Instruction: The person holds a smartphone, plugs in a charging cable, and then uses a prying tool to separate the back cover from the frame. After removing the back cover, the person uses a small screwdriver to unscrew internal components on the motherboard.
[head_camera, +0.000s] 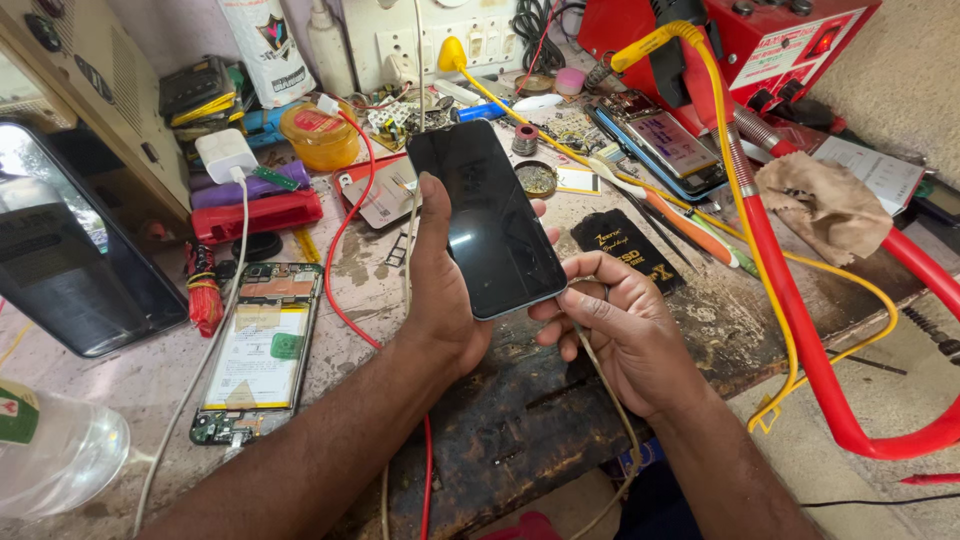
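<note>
While left hand (440, 290) grips one dark phone (487, 215), right hand (615, 325) pinches one cable (600, 385).

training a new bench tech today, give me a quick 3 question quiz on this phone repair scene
1. True or false: the screen of the phone in the left hand is lit.
2. Which cable does the right hand pinch at the phone's bottom edge? A red, B beige, C black
3. Fill in: the opened phone lies flat on the ____ side of the bench.

Key: 1 false, the screen is dark. 2 B, the beige cable. 3 left.
</note>
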